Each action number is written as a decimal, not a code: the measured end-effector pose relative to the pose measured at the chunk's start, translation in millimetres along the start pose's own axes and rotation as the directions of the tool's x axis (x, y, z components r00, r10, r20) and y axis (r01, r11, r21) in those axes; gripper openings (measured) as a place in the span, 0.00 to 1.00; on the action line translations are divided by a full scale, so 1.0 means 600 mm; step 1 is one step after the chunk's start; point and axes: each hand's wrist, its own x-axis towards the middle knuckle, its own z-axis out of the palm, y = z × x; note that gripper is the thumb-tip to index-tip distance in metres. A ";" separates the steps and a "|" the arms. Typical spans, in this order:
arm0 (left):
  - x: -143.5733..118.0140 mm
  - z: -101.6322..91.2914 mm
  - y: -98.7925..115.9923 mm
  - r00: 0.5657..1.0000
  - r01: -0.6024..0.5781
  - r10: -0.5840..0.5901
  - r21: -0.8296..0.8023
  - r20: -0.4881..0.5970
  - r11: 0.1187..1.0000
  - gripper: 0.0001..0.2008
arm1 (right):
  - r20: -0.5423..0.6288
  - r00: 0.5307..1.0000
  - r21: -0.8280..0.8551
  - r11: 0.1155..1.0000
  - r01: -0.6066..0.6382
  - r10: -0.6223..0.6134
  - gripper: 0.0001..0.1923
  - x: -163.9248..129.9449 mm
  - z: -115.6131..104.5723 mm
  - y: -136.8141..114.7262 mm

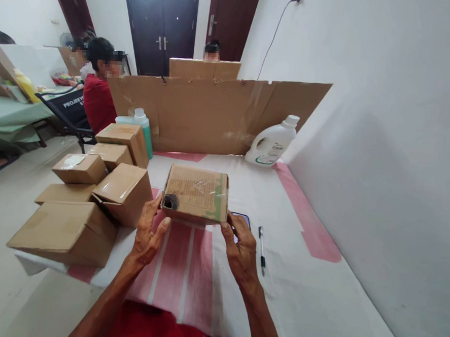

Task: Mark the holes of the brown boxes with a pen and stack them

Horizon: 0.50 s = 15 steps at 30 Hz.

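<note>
Left hand (147, 235) presses its spread fingers against the left end of a small cardboard box (195, 193), and the right hand (242, 246) grips the box's right lower corner, so both hold it just above the table (316, 296) with its white and pink cloth. Left of them lies a stack of brown boxes (89, 196), with a green bottle (144, 125) behind. A phone (244, 219) peeks out under the right hand, a pen (262, 247) just beside it. A white jug (272, 142) leans against the cardboard screen (213, 112).
</note>
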 end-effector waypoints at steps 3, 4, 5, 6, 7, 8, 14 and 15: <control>0.022 0.009 -0.015 1.000 0.000 0.000 -0.009 -0.030 1.000 0.29 | 0.023 1.000 0.078 0.997 -0.011 0.010 0.27 0.025 0.020 0.023; 0.027 0.011 -0.015 0.999 -0.013 0.013 -0.006 -0.031 1.000 0.28 | 0.046 0.999 0.132 0.991 -0.035 0.029 0.29 0.038 0.030 0.032; 0.029 0.014 -0.012 0.999 -0.032 0.032 0.004 -0.032 0.999 0.28 | 0.076 0.996 0.198 0.978 -0.069 0.055 0.31 0.053 0.040 0.040; 0.030 0.017 -0.007 0.998 -0.057 0.058 0.022 -0.029 0.998 0.28 | 0.104 0.991 0.267 0.957 -0.112 0.087 0.32 0.071 0.051 0.047; 0.028 0.021 0.001 0.996 -0.084 0.085 0.046 -0.020 0.995 0.28 | 0.118 0.985 0.331 0.930 -0.158 0.125 0.34 0.089 0.061 0.052; 0.025 0.026 0.010 0.994 -0.112 0.113 0.071 -0.007 0.991 0.28 | 0.112 0.979 0.377 0.905 -0.199 0.168 0.35 0.107 0.068 0.055; 0.018 0.046 0.041 1.000 0.008 -0.008 -0.004 -0.013 1.000 0.35 | -0.050 0.972 0.191 0.958 -0.214 0.228 0.25 0.100 0.067 0.012; 0.028 0.045 0.037 0.997 0.057 -0.060 -0.057 -0.049 0.997 0.35 | -0.054 0.977 0.143 0.970 -0.195 0.204 0.23 0.075 0.064 -0.005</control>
